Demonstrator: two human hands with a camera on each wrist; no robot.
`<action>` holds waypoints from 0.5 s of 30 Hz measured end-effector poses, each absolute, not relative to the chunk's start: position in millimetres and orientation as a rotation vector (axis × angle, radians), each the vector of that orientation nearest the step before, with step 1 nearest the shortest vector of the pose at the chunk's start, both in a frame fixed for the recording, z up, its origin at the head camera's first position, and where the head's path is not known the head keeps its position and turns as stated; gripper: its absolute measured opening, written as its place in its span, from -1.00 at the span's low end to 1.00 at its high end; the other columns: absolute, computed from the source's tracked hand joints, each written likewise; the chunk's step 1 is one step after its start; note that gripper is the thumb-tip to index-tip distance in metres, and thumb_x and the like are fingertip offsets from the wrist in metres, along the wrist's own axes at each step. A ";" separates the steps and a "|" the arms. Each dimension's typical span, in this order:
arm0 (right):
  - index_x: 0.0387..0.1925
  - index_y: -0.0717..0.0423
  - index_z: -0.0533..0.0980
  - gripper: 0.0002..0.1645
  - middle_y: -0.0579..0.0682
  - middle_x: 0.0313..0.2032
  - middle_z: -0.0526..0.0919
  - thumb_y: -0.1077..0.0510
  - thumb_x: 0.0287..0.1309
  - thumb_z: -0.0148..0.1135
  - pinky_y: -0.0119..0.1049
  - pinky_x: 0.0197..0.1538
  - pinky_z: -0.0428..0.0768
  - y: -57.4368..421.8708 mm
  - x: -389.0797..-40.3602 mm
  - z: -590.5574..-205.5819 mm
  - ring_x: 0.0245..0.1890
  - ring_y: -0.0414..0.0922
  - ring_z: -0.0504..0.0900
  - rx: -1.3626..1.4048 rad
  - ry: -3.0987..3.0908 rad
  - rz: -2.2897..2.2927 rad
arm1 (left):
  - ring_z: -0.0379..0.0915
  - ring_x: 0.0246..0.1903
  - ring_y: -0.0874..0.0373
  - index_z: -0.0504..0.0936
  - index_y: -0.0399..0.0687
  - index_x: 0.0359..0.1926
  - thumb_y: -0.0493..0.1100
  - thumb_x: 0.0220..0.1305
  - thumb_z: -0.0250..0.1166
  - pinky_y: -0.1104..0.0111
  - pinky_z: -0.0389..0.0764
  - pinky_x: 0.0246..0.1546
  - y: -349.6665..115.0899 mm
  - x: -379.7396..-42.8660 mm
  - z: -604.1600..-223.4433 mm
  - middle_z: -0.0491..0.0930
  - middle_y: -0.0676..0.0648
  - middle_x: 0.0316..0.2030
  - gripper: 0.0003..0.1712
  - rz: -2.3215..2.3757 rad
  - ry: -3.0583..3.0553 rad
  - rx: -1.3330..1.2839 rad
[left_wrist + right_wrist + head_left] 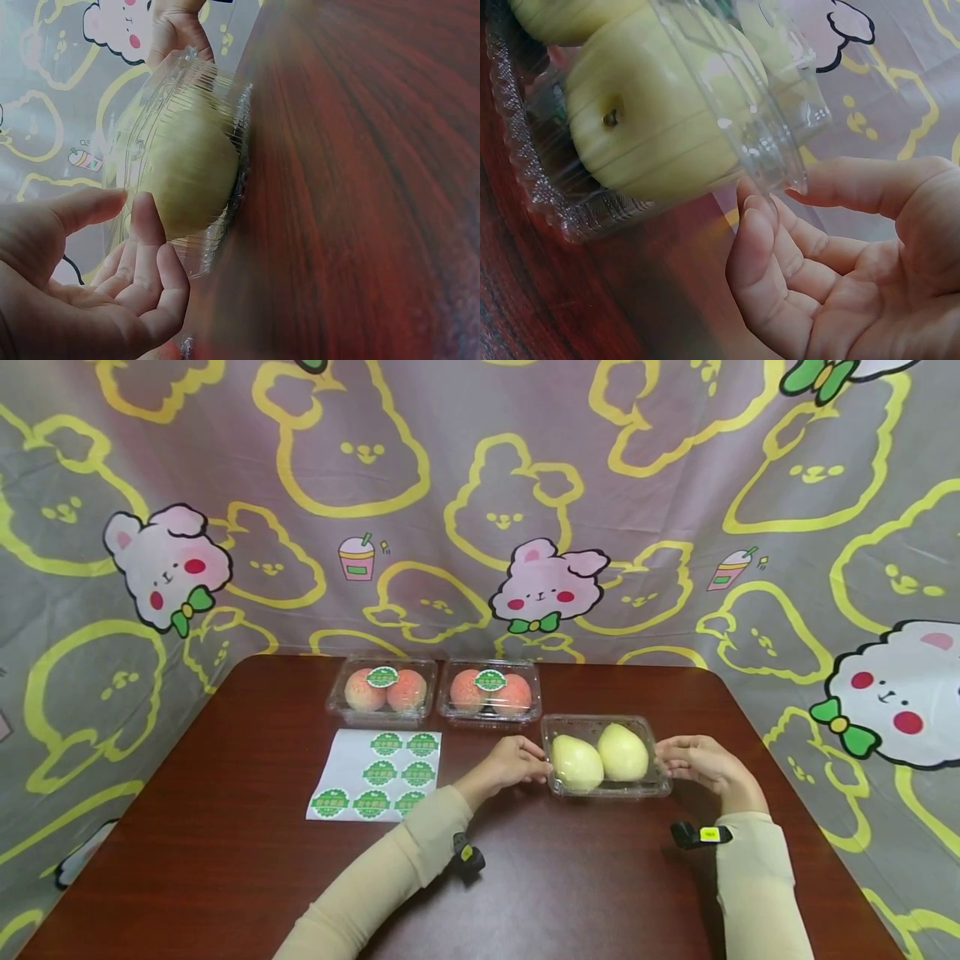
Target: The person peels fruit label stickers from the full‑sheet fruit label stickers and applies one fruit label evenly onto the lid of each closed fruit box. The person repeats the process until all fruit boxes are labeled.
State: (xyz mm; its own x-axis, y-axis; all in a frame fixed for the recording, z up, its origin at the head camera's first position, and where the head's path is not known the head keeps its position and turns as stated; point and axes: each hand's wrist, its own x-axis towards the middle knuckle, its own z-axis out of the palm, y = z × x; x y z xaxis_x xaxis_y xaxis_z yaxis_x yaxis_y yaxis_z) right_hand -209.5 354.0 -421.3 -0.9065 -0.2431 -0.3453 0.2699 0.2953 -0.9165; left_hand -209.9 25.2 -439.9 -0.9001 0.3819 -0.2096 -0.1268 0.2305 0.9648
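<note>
A clear plastic fruit box [607, 792] with two pale yellow pears [624, 753] inside stands right of centre on the table. At its left end, my left hand [513, 762] has thumb and forefinger at the edge; the left wrist view shows the other fingers [174, 289] loosely bent beside it. My right hand [701, 764] pinches the rim at the opposite end, thumb and fingertips [754, 236] meeting at the clear edge in the right wrist view. A lid covers the pears, and no sticker is visible on it from the head view.
Two closed clear boxes of peaches, one at the left [406, 692] and one beside it [513, 695], stand at the back, each with a green round sticker on top. A white sheet [341, 764] of green stickers lies left of my left hand. A patterned curtain [652, 510] hangs behind the table.
</note>
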 end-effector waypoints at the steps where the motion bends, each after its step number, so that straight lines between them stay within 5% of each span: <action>1: -0.18 0.12 0.51 -0.86 -0.29 -0.44 0.66 0.27 0.33 0.02 -0.47 -0.25 0.64 353.7 -209.2 -421.0 -0.41 -0.37 0.63 0.017 2.150 -1.638 | 0.51 -0.61 0.35 0.49 -0.37 -0.14 -0.34 0.15 0.33 0.49 0.54 -0.49 24.7 -209.1 -439.5 0.70 -0.41 -0.26 -0.72 1.708 2.104 0.235; 15: -0.18 0.18 0.52 -0.86 -0.25 -0.42 0.68 0.26 0.32 0.04 -0.45 -0.22 0.66 349.2 -206.2 -418.0 -0.39 -0.34 0.65 -0.056 2.129 -1.612 | 0.52 -0.60 0.34 0.47 -0.37 -0.16 -0.34 0.15 0.33 0.40 0.63 -0.42 15.3 -207.9 -441.4 0.69 -0.42 -0.26 -0.72 1.665 2.093 0.274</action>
State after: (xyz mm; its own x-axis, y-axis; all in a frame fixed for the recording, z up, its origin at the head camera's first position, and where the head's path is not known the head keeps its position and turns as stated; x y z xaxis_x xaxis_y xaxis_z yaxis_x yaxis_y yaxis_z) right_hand -206.2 349.2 -418.0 -0.8904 -0.3053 -0.3377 0.2422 0.3103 -0.9193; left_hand -207.9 15.3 -441.4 -0.8795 0.4216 -0.2205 -0.1200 0.2519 0.9603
